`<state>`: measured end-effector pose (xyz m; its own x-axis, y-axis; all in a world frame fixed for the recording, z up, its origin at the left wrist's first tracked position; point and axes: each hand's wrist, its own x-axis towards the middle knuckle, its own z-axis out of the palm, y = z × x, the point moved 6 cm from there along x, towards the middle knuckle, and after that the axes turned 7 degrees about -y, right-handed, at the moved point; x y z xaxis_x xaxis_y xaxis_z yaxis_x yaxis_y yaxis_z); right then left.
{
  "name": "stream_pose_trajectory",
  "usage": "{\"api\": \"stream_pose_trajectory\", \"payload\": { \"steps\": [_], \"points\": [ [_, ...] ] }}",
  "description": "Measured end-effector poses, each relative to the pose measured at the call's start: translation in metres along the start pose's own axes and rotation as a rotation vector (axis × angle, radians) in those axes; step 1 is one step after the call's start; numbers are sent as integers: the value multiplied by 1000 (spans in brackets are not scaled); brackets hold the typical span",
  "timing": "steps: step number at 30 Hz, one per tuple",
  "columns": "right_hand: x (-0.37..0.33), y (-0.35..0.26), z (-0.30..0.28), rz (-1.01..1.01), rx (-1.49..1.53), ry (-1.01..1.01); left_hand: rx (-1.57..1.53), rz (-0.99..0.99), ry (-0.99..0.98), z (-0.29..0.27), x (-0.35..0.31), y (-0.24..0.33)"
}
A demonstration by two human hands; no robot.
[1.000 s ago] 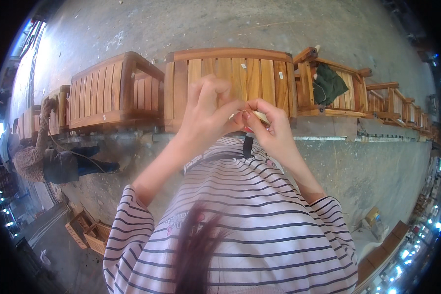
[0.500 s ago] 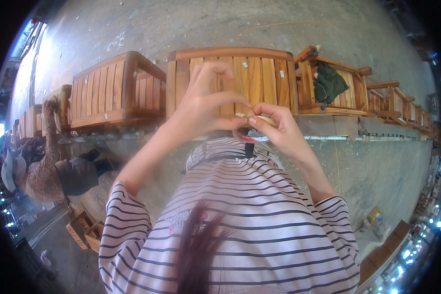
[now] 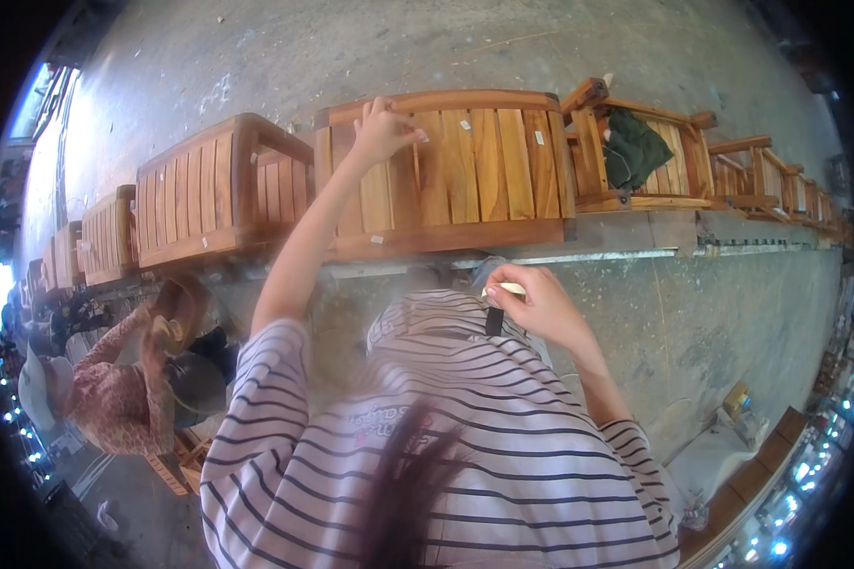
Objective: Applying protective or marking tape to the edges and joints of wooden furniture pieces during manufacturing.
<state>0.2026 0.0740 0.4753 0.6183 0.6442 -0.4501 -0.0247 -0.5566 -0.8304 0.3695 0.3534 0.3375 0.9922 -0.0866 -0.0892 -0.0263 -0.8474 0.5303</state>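
My left hand (image 3: 382, 133) is stretched out over the far left part of a slatted wooden furniture piece (image 3: 489, 175). Its thumb and finger pinch a small whitish piece of tape (image 3: 421, 136) just above the slats. Near my waist, my right hand (image 3: 546, 302) is closed on a pale tape roll (image 3: 510, 287), which its fingers partly hide. Small white tape pieces lie on the slats, including one near the far edge (image 3: 465, 124), one at the right (image 3: 540, 137) and one on the near rail (image 3: 377, 239).
A similar wooden piece (image 3: 194, 190) stands at the left, in a row with others. On the right, an upturned frame (image 3: 683, 161) holds a dark green cloth (image 3: 636, 152). A co-worker (image 3: 123, 384) in a patterned top handles a wooden part (image 3: 182, 308) at the left.
My left hand has left the tape roll and moved up and away to the slats with a small piece. My right hand keeps the roll, slightly lower. The co-worker has drawn back from the row.
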Motion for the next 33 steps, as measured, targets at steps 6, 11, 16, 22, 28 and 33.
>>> {"api": "stream_pose_trajectory", "payload": {
  "steps": [6, 11, 16, 22, 28, 33],
  "points": [
    [-35, 28, -18, 121, 119, 86, 224, -158, -154, 20, 36, -3],
    [-66, 53, -41, 82, 188, 133, 138, -382, -110, 24, 44, -24],
    [-113, 102, -75, 100, 244, 182, 21, -374, 120, 43, 20, -22],
    [-211, 199, -128, 164, 311, 291, 276, -460, 456, 58, -29, 56],
    [-317, 271, -176, 330, 475, 456, 443, -409, 458, 83, -28, 45],
    [-372, 332, -206, 402, 370, 562, 577, -578, 155, 95, -14, 55]
  ]
}}
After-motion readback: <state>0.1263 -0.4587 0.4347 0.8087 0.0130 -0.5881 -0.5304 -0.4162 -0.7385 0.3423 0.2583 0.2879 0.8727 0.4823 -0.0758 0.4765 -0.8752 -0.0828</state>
